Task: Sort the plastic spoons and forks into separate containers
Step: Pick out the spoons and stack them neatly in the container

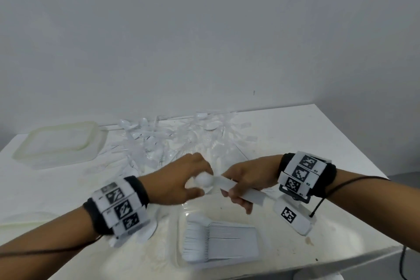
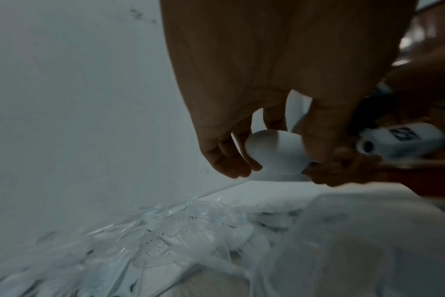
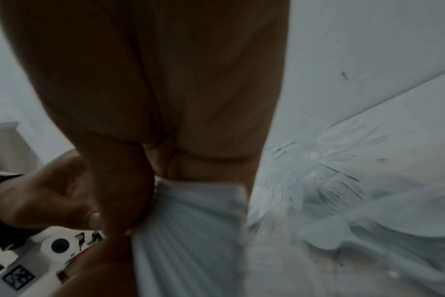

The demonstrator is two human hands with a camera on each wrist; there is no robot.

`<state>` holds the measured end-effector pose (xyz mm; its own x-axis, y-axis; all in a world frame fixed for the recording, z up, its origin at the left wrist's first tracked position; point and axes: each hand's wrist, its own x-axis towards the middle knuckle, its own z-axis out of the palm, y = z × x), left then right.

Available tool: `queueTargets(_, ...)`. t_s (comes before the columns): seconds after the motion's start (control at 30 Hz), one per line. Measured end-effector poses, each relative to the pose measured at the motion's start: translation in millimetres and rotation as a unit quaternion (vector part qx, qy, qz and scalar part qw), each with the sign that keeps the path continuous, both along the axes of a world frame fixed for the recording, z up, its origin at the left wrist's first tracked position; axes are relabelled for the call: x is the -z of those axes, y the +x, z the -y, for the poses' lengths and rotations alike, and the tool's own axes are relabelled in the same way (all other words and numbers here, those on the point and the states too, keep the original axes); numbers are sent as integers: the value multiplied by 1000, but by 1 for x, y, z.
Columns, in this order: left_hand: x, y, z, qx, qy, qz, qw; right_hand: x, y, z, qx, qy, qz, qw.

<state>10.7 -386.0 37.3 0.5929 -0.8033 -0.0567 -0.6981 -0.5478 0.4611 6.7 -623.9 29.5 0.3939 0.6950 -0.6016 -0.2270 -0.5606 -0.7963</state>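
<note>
A stack of white plastic spoons (image 1: 227, 185) is held over the table between both hands. My right hand (image 1: 238, 186) grips the stacked handles (image 3: 191, 231), fingers curled under them. My left hand (image 1: 195, 179) pinches the bowl end (image 2: 275, 152) between thumb and fingers. Behind the hands, a loose pile of white and clear cutlery (image 1: 181, 141) lies spread near the wall. Just below the hands, a clear container (image 1: 181, 229) holds a neat stack of white cutlery (image 1: 220, 243); I cannot tell whether these are spoons or forks.
A translucent lidded box (image 1: 59, 143) stands at the back left. Another pale lid or tray (image 1: 20, 218) lies at the left edge. The table's right edge (image 1: 354, 138) and front right corner are close. Cables trail from both wrists.
</note>
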Motion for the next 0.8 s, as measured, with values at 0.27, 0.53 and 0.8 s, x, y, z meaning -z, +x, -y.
queueTargets(0.27, 30, -40, -14, 76, 13, 100, 992, 10, -18, -15, -108, -117, 23, 987)
queueTargets(0.53, 52, -53, -11, 34, 83, 101, 991, 25, -31, -29, -144, -245, 205, 937)
queueTargets(0.8, 59, -56, -1, -22, 103, 9, 994, 39, -44, -34, -176, -274, 341, 882)
